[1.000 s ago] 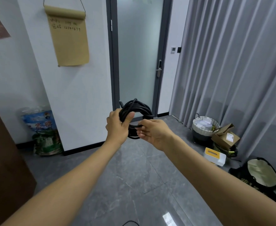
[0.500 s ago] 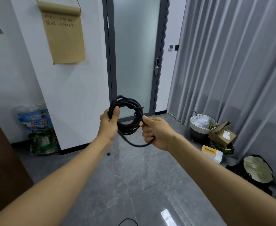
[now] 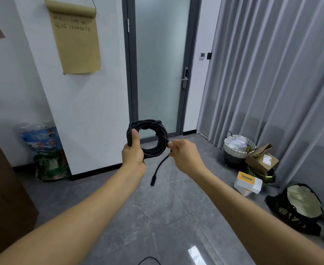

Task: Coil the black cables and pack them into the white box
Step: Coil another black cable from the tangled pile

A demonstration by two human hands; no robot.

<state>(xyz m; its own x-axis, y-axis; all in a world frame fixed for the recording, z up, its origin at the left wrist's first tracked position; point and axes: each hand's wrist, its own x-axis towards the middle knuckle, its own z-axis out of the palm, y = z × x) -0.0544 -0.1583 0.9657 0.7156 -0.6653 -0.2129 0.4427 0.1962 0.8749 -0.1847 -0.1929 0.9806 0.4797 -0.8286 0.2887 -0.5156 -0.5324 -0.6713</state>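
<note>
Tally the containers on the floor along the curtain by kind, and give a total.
Woven basket: 1
Cardboard box: 1
White box with yellow top: 1
Black bag: 1
Total: 4

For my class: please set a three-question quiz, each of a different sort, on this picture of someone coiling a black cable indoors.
1. True or false: the left hand holds the cable coil with its thumb pressed up along the loops.
2. Multiple choice: the loose cable end is
A. hanging free below the coil
B. tucked inside the coil
C. lying on the floor
3. Short answer: which hand pinches the cable just beside the coil?

Key
1. True.
2. A.
3. The right hand; its grip is on the strand where it leaves the coil.
</note>
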